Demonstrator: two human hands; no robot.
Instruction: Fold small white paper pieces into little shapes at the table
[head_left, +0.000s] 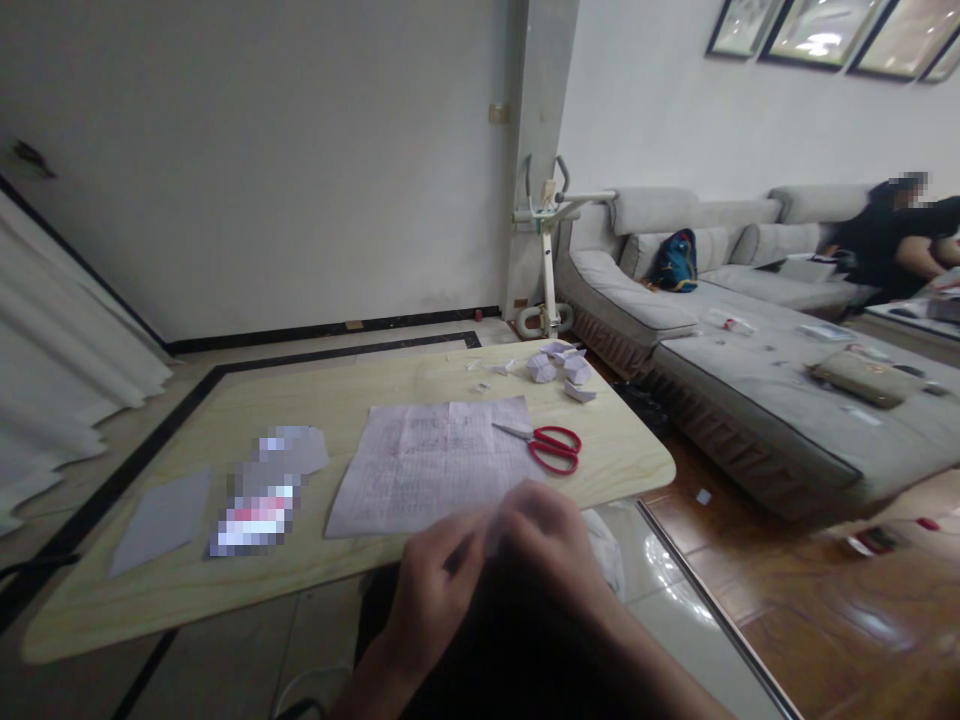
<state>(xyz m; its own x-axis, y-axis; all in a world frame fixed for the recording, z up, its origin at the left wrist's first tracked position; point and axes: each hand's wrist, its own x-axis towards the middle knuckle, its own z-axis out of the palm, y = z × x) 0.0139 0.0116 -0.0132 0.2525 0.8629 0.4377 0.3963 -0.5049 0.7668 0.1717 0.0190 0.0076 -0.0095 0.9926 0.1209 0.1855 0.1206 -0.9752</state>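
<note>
My left hand [442, 570] and my right hand [544, 535] meet just off the near edge of the table, fingers closed and pressed together. Between the fingertips shows a small whitish piece of paper [492, 542], blurred and mostly hidden by the fingers. Beyond the hands a creased sheet of paper [435, 460] with faint printing lies flat. Red-handled scissors [555, 448] rest at its right edge, blades pointing left across the sheet. Several folded paper pieces [559, 365] are grouped at the far right corner, with small paper scraps [484, 385] to their left.
A pale wooden table [285, 400] carries it all. On its left are a blank sheet [161, 520] and a lit, pixelated object [255, 510]. Right of the table stands a grey sofa [750, 380] with a backpack [677, 262]; a person [885, 240] sits at its far end.
</note>
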